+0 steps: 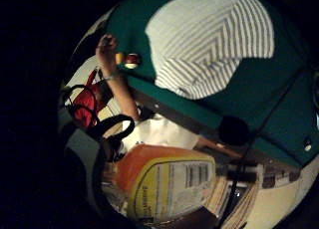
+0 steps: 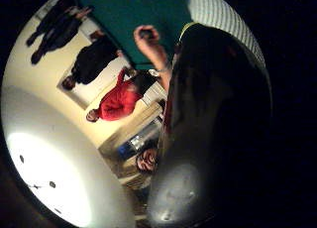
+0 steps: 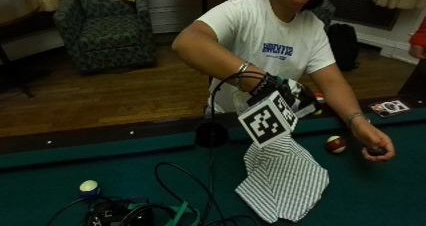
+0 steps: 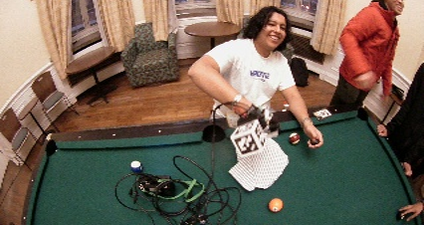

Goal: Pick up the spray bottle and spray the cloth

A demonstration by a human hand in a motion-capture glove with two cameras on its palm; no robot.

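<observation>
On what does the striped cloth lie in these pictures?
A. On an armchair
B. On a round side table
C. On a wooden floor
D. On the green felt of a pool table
D. In the outside view the striped cloth lies spread on the green felt of the pool table, just below the gloved right hand, with a dark red ball on the felt beside it.

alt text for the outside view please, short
A person's gloved right hand holds a spray bottle above a striped cloth on a green pool table. Their bare hand rests near a billiard ball.
</observation>
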